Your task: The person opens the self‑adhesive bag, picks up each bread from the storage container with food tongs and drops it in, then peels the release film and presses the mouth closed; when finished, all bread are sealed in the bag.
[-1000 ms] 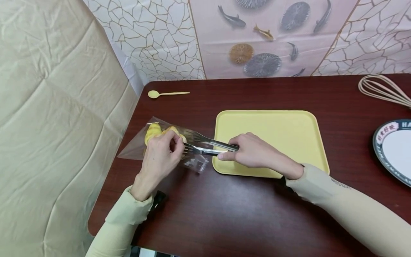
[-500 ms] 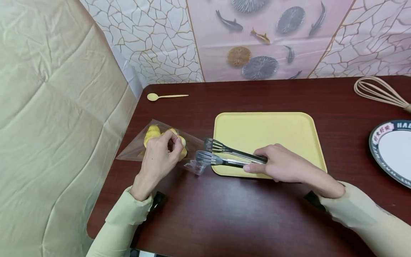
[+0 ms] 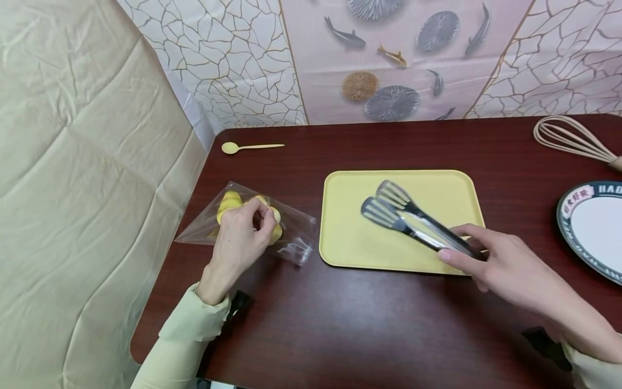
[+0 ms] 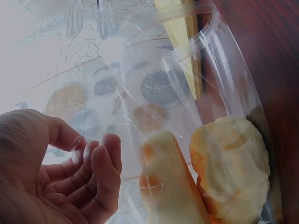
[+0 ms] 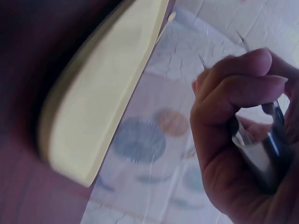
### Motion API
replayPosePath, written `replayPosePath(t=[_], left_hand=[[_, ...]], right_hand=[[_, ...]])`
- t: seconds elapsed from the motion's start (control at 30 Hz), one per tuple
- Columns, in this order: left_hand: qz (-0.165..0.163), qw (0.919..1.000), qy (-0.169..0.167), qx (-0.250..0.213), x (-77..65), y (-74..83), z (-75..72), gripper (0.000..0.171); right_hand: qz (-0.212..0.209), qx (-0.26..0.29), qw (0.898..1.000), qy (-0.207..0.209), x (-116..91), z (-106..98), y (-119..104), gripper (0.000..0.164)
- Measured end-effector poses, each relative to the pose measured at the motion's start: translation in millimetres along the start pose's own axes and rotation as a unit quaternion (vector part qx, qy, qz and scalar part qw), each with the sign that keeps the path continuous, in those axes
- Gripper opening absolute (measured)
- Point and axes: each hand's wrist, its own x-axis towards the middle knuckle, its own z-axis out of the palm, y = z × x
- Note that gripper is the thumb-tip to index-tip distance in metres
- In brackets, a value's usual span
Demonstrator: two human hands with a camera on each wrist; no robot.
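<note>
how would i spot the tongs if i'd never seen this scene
On the dark red table, find the large yellow tray. In the head view, the tongs slant across it, working ends roughly over its middle. Two slotted heads on long, shiny arms set them apart from the pale spoon and pale whisk.

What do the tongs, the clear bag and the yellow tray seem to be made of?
Tongs: probably polished metal, given the bright highlights. Clear bag: thin, glossy plastic film, most likely; it is see-through and glints. Yellow tray: perhaps smooth matte plastic, judging by its even colour.
</note>
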Motion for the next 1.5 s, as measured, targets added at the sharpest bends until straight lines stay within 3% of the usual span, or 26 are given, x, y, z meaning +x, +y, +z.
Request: replayPosePath(t=[0.17,0.33,0.53,0.7,0.87,1.17,1.3,1.5], left_hand=[[-0.002,1.0,-0.002,-0.003,-0.3,0.0,-1.2,0.018],[-0.002,1.0,-0.004,-0.005,-0.3,0.2,-1.3,0.018],[0.0,1.0,-0.003,-0.002,-0.6,0.1,0.0,0.017],[0.004,1.0,-0.006,-0.002,-1.7,-0.4,0.0,0.018],[0.006,0.9999,-0.009,0.0,-2.3,-0.6,-0.2,0.018],[0.007,0.9999,-0.009,0.004,-1.9,-0.4,0.2,0.017],[0.011,0.9999,-0.007,0.007,-1.6,-0.4,0.6,0.016],[0.02,0.9998,-0.005,0.007,-0.5,-0.3,1.2,0.016]], right_hand=[[0.029,0.009,0.997,0.065,-15.0,-4.7,24.7,0.055],[0.038,-0.035,0.99,0.133,-21.2,-8.1,47.9,0.059],[0.051,-0.058,0.983,0.168,-19.5,-18.2,72.6,0.065],[0.077,-0.062,0.979,0.176,-11.7,-27.3,91.1,0.069],[0.074,-0.07,0.978,0.183,-0.2,-30.3,105.4,0.064],[0.069,-0.104,0.975,0.185,12.6,-29.9,108.1,0.048],[0.076,-0.114,0.977,0.165,14.8,-32.6,106.3,0.045],[0.12,-0.148,0.975,0.115,14.6,-38.8,103.3,0.057]])
